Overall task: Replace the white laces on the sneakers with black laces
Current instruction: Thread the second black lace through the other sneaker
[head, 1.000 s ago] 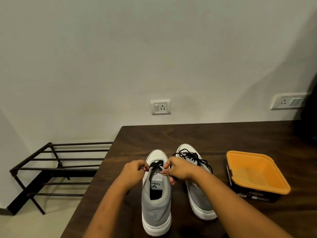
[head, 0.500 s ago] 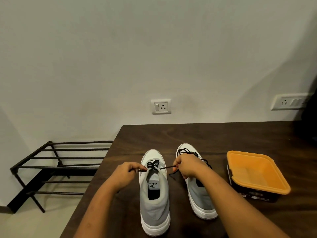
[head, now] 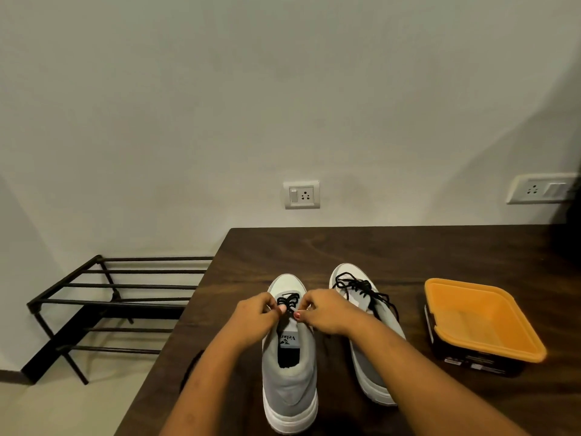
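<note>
Sneakers (head: pixel 289 382) of grey fabric with white rubber soles stand side by side on a dark brown wooden worktop (head: pixel 408 250), heels toward its near edge and toes toward the far edge at the wall. The left sneaker (head: pixel 289 404) is nearer the worktop's left edge; the right sneaker (head: pixel 345 273) sits just beside it, angled slightly outward. Both hands meet over the left sneaker's tongue. The left hand (head: pixel 254 313) and the right hand (head: pixel 327 309) have their fingers curled, thumbs and fingertips pinching the thin black lace (head: pixel 288 301) at the shoe's top eyelets, thumbs nearly touching. A second black lace (head: pixel 361 286) runs up the right sneaker, its loose ends spilling over the side. Toward the right edge, a square orange plastic tray (head: pixel 481 319) sits on top of a black box (head: pixel 465 355). Beyond the left edge, a black metal-bar shoe rack (head: pixel 110 297) stands on the floor against the pale wall, which carries a white socket plate (head: pixel 301 194).
</note>
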Available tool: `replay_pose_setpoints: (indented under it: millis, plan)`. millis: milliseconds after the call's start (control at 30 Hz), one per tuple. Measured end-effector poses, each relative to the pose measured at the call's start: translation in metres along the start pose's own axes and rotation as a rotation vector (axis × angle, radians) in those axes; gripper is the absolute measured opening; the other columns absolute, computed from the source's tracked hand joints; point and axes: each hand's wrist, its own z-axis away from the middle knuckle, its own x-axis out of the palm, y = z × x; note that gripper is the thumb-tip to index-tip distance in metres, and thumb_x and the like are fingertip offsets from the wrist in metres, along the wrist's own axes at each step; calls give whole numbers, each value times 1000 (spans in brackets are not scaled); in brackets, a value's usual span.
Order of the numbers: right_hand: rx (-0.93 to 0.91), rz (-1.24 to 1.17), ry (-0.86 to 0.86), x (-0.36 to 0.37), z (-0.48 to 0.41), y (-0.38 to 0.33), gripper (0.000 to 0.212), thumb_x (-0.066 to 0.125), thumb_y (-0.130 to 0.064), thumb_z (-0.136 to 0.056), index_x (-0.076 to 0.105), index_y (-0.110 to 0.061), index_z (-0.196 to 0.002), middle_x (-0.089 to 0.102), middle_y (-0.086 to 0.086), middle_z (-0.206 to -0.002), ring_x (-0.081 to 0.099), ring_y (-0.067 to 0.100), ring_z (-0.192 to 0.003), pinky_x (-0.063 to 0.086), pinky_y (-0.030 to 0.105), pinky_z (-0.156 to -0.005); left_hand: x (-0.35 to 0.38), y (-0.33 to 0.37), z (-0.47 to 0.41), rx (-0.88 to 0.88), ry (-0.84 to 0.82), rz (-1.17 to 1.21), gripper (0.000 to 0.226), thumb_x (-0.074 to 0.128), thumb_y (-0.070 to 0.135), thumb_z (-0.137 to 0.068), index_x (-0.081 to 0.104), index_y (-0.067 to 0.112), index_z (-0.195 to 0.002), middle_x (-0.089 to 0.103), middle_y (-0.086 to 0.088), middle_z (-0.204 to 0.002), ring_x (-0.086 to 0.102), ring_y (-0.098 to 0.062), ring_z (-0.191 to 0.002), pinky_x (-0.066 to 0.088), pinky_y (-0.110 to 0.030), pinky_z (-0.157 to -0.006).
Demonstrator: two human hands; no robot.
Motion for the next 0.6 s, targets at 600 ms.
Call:
replay_pose_setpoints:
  millis: [600]
  plan:
    - [-57,51,-23,-16,1,12,39,43,-5,-88,74,-27,-98,66,1,-116,55,7,-77,45,20,-69,-11,-12,2,99,-54,-61,45,52,3,-90,64,45,-77,68,10,-86,65,-15,-84,51,-25,-79]
